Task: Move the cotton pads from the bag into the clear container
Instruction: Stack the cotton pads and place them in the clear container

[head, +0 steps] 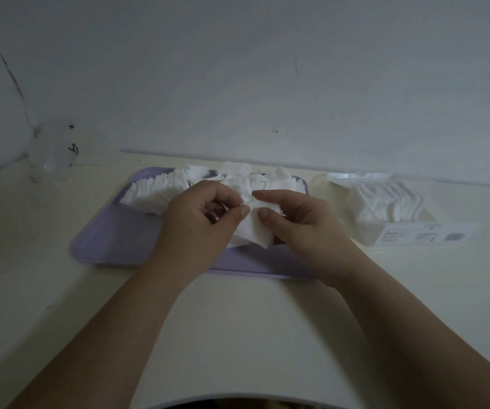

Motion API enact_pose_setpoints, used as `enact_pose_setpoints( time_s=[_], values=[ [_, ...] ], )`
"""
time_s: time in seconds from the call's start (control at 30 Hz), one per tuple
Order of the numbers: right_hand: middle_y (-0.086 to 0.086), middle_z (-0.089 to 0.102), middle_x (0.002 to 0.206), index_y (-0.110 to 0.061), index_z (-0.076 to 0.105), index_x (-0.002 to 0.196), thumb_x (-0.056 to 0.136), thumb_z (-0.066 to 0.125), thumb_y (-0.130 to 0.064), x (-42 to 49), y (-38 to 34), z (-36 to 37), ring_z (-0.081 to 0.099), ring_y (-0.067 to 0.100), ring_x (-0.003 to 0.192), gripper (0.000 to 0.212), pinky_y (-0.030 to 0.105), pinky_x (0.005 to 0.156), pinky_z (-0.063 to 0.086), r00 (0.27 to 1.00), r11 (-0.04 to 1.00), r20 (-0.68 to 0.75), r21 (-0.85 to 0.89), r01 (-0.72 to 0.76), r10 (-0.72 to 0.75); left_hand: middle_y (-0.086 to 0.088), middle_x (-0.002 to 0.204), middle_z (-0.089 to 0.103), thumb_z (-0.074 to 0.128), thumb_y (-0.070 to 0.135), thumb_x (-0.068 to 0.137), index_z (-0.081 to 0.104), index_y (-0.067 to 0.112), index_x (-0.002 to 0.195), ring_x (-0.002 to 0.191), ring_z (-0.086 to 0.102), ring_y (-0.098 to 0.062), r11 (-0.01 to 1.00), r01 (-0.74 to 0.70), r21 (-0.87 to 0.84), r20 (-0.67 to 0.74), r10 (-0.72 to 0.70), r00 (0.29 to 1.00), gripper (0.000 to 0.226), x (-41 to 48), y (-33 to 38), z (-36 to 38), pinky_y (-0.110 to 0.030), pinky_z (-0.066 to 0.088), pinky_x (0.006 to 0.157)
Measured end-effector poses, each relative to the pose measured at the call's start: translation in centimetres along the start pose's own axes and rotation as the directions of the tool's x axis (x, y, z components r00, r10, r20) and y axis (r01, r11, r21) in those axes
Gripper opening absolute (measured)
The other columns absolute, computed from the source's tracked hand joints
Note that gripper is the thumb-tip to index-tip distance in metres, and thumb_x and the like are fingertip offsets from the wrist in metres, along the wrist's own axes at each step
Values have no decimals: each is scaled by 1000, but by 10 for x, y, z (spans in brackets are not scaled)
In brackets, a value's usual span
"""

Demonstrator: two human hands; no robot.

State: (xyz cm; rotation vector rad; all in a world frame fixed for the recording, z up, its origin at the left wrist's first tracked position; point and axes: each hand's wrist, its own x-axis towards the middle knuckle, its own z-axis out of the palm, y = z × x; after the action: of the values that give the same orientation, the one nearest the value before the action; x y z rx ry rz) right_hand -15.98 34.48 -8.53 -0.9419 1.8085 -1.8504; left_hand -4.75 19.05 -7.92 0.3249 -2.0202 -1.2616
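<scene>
Left hand (196, 219) and right hand (300, 222): fingers (242, 211) clamped on a small stack of white square cotton pads (252, 230). Probably weightless, soft, prone to fanning; squeeze gently across opposite edges.

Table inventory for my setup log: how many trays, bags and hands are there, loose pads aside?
Tray: 1
Bag: 1
Hands: 2, left hand and right hand, both holding pads
Total: 4
</scene>
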Motion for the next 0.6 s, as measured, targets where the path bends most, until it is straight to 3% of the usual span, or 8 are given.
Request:
enact_pose_setpoints(
  time_s=[0.13,0.23,0.4,0.5,0.6],
  values=[
    [10,81,102,-24,75,121,100,69,-9,0,0,0,71,18,83,27,49,88,61,1000,997,-1,-72,26,-26,16,80,69,82,13,87,74,26,86,70,62,-10,1000,-19,18,29,18,999,15,1,-2,-1,-28,56,63],
    [19,78,101,-33,77,114,96,72,-18,1,3,-1,64,25,80,24,58,85,58,997,987,3,-142,77,-77,17,87,68,82,10,86,73,32,93,72,60,-6,999,-29,27,71,27,997,24,2,-6,0,-20,52,68],
    [-5,80,100,-29,73,120,99,70,-7,1,2,-4,69,8,80,31,28,81,56,997,984,0,-158,80,-81,11,96,64,82,17,86,74,32,100,71,59,-8,992,-85,90,114,75,991,22,2,-12,0,-19,49,67],
    [-2,79,100,-20,72,126,98,71,-7,3,4,-4,70,13,80,31,30,77,56,999,997,-31,-77,28,-30,10,95,64,83,19,86,76,28,98,75,62,-17,968,-191,164,101,176,979,16,3,-15,1,-28,51,66],
    [8,79,99,-12,70,127,98,70,-5,3,5,-3,72,16,82,30,31,73,58,999,998,-28,46,-41,43,9,93,65,84,20,85,78,23,96,74,63,-16,925,-289,248,57,284,957,13,4,-14,2,-19,47,65]
  ],
)
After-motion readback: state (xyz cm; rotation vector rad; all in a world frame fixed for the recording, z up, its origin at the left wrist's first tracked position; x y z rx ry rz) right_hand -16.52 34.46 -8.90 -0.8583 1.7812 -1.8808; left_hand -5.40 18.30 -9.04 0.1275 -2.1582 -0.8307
